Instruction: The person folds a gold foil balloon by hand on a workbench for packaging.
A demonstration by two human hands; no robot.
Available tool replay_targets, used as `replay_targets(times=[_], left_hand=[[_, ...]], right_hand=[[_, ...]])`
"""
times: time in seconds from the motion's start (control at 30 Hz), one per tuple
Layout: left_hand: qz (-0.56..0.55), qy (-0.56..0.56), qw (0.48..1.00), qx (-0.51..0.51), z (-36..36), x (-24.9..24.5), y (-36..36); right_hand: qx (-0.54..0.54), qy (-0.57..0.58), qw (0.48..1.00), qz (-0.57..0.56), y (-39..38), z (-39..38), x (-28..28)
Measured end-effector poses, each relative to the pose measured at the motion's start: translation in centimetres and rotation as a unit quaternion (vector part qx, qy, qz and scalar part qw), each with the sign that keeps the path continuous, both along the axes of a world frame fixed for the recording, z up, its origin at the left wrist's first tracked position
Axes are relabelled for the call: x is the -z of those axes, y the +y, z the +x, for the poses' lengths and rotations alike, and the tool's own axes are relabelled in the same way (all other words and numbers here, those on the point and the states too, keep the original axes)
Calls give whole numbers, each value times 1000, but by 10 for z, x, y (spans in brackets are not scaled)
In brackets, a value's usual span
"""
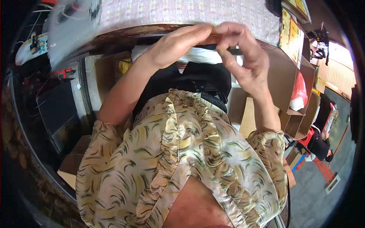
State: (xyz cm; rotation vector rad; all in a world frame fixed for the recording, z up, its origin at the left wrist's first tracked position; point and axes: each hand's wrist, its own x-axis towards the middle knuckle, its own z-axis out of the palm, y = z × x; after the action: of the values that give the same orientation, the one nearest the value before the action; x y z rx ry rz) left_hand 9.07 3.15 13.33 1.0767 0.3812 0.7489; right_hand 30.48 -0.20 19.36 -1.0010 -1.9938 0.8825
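Observation:
My left hand (182,41) is raised at the table's front edge, its fingers stretched out to the right and its thumb hidden. Its fingertips meet or nearly meet the fingers of my right hand (245,57). That hand is curled, thumb and bent forefinger close together at the tips; anything between them is too small or blurred to see. Behind both hands lies the table with a pale patterned cloth (182,11). My patterned blouse sleeves reach to the forearms.
Cardboard boxes (279,81) stand to the right, one with a red and white plastic bag (299,93). Clear plastic sheeting (72,30) hangs over the table's left corner. A person in dark clothes (319,146) is at the far right.

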Motion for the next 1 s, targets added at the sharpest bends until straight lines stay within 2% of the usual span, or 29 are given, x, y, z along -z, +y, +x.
replay_targets(times=[0.03, 0.07, 0.1, 0.17, 0.2, 0.23, 0.27, 0.3, 0.37, 0.43, 0.47, 0.53, 0.57, 0.6, 0.63, 0.7, 0.77, 0.93, 1.0], left_hand=[[-19, -77, 997, 5, 12, -11, 1], [-77, -70, 995, 8, 17, -18, 4], [-16, -74, 995, 65, 13, -27, 11], [7, -67, 994, 91, 15, -37, 19], [-11, -2, 998, 64, 8, -46, 20], [-29, 63, 997, 34, 0, -55, 21], [23, 78, 997, 2, -4, -57, 24], [60, 124, 990, -22, -8, -58, 27], [91, 179, 978, -56, -11, -63, 33], [138, 205, 965, -86, -13, -64, 38], [181, 229, 950, -115, -14, -64, 41], [221, 262, 932, -120, -15, -65, 45], [258, 293, 912, -126, -15, -67, 46], [261, 293, 911, -125, -13, -69, 48], [262, 300, 910, -110, -10, -72, 48], [263, 308, 910, -93, -4, -80, 49], [289, 336, 893, -74, 1, -91, 53], [271, 353, 893, -63, 4, -98, 60], [274, 373, 884, -67, 2, -96, 62]], right_hand=[[8, 53, 998, -42, 4, -3, -11], [16, 107, 991, -81, 9, -6, -23], [18, 176, 974, -144, 10, -10, -43], [85, 164, 977, -102, 24, 0, -47], [37, 197, 977, -74, 34, 9, -44], [51, 233, 968, -82, 41, 16, -39], [56, 244, 962, -109, 45, 21, -33], [60, 255, 955, -138, 47, 26, -28], [52, 312, 911, -266, 48, 28, -21], [53, 319, 878, -354, 50, 29, -18], [53, 320, 878, -352, 52, 30, -20], [73, 107, 923, -363, 59, 33, -29], [75, 109, 923, -360, 62, 33, -31], [46, 54, 969, -235, 66, 33, -32], [18, -3, 994, -104, 69, 31, -36], [-14, -19, 993, -113, 73, 26, -49], [-57, -92, 980, -165, 72, 14, -62], [-54, -110, 970, -210, 79, 18, -61], [-88, -12, 961, -262, 80, 25, -55]])
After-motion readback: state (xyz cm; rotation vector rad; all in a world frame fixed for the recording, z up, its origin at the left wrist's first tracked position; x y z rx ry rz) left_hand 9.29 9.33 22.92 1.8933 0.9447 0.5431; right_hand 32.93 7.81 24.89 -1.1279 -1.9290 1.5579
